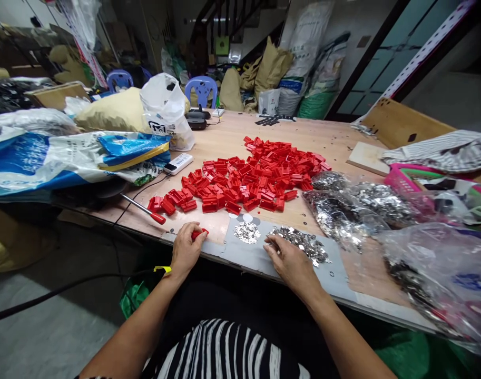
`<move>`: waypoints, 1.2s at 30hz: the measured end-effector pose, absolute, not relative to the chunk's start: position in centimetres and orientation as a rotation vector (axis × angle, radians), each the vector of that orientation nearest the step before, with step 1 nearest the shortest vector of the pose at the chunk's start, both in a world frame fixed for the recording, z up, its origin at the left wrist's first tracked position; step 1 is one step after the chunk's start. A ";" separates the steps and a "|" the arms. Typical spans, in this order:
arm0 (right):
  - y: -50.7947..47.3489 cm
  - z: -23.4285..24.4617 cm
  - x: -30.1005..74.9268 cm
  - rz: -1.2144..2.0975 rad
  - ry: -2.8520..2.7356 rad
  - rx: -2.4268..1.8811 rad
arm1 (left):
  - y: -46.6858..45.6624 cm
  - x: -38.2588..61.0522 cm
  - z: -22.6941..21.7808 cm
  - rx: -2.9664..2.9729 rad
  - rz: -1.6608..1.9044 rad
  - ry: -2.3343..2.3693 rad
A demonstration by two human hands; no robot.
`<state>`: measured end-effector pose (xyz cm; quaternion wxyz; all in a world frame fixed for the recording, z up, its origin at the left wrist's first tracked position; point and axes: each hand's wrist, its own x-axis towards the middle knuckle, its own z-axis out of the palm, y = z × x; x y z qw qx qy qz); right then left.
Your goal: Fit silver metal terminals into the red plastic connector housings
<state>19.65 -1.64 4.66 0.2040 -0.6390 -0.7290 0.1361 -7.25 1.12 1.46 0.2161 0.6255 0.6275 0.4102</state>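
Near the table's front edge, my left hand (188, 247) is closed round a small red plastic piece (199, 233), mostly covered by the fingers. My right hand (290, 259) reaches to the left edge of a pile of small silvery metal pieces (303, 243). Its fingers are curled with the tips close together; whether a piece is between them is too small to see. Between the hands lies a smaller heap of shiny flat metal pieces (247, 232) on a grey mat (240, 255). Beyond them spreads a big heap of red plastic pieces (248, 179), open box-like shapes.
Clear bags of metal parts (337, 216) and a pink basket (406, 176) stand on the right. A red-handled tool (155, 217), a white device with a cable (178, 163) and a white plastic bag (165, 108) are on the left. A wooden board (412, 123) stands at the right.
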 end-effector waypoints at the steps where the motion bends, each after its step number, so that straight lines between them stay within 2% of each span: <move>1: -1.6 4.6 20.0 0.350 -2.038 -1.781 | 1.4 -7.5 1.3 1.755 1.122 1.794; 6: -1.3 4.6 22.0 0.218 -2.050 -1.865 | 3.4 -7.7 1.9 1.936 1.046 1.937; 13: -1.6 4.6 23.4 0.138 -2.193 -1.952 | 7.8 -6.6 4.4 2.171 0.571 2.079; 17: -1.4 4.3 22.9 0.083 -2.291 -1.918 | 9.2 -6.2 4.6 2.216 0.427 2.113; 26: 0.1 4.9 21.6 0.035 -2.454 -1.967 | 9.3 -5.6 4.2 2.166 0.473 2.043; 36: 0.5 5.0 22.1 0.153 -2.255 -1.844 | 7.3 -4.8 5.1 1.789 0.849 1.771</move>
